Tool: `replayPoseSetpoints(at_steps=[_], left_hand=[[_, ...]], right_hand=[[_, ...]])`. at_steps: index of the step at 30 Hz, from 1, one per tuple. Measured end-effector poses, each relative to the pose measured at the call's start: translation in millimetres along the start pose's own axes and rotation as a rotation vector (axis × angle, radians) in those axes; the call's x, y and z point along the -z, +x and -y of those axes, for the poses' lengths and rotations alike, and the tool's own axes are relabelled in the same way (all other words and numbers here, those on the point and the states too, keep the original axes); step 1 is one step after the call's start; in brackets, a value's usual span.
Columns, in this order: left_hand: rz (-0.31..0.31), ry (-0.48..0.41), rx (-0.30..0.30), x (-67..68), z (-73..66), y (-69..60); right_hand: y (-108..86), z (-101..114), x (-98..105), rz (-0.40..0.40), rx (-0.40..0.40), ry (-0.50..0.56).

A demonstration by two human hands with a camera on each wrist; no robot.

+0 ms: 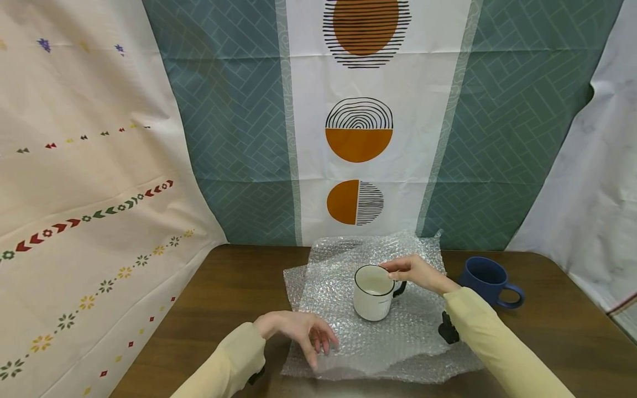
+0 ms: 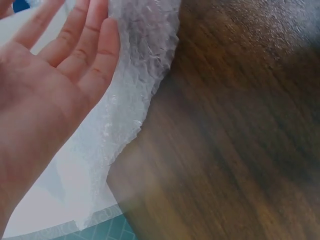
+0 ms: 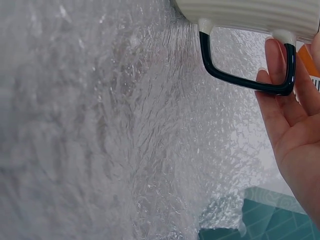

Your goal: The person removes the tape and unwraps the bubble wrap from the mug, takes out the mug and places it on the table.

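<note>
A white enamel mug point(image 1: 372, 301) with a dark rim and dark handle stands upright on a sheet of bubble wrap point(image 1: 328, 309). My right hand point(image 1: 415, 272) pinches the mug's rim on the handle side, thumb and fingers at the top edge. In the right wrist view its fingers point(image 3: 274, 107) show beside the black handle point(image 3: 235, 80). My left hand point(image 1: 301, 331) hovers at the wrap's near left part, holding nothing. Its fingers point(image 2: 87, 55) look loosely bent in the left wrist view; whether they touch the wrap I cannot tell.
A blue mug point(image 1: 485, 279) stands at the right on the brown wooden table point(image 1: 239, 293), its handle toward the right. Patterned cloths hang behind the table point(image 1: 239, 110) and along its left side point(image 1: 99, 232). The bubble wrap lies in overlapping layers with uneven edges.
</note>
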State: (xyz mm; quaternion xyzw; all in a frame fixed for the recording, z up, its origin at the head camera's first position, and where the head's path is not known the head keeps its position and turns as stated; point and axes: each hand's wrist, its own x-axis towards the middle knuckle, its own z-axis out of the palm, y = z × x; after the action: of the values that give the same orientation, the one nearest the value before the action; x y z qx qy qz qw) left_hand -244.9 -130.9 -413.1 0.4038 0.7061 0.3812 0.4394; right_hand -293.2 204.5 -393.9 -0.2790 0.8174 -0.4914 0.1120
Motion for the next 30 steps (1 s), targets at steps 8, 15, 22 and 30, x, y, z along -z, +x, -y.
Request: replayPoseSetpoints(at_steps=[8, 15, 22, 30], left_hand=[[0.02, 0.021, 0.0, 8.9, -8.0, -7.0], [-0.081, -0.026, -0.07, 19.9, -8.2, -10.8], [-0.313, 0.095, -0.131, 25.3, 1.2, -7.5], [-0.379, 0.099, -0.097, 24.0, 15.5, -1.2]], right_hand=[[-0.7, 1, 0, -0.002, -0.006, 0.006], [0.2, -2, 0, -0.005, 0.002, 0.011], [0.6, -1, -1, 0.0, 0.015, 0.023], [-0.7, -3, 0, -0.002, 0.007, 0.017]])
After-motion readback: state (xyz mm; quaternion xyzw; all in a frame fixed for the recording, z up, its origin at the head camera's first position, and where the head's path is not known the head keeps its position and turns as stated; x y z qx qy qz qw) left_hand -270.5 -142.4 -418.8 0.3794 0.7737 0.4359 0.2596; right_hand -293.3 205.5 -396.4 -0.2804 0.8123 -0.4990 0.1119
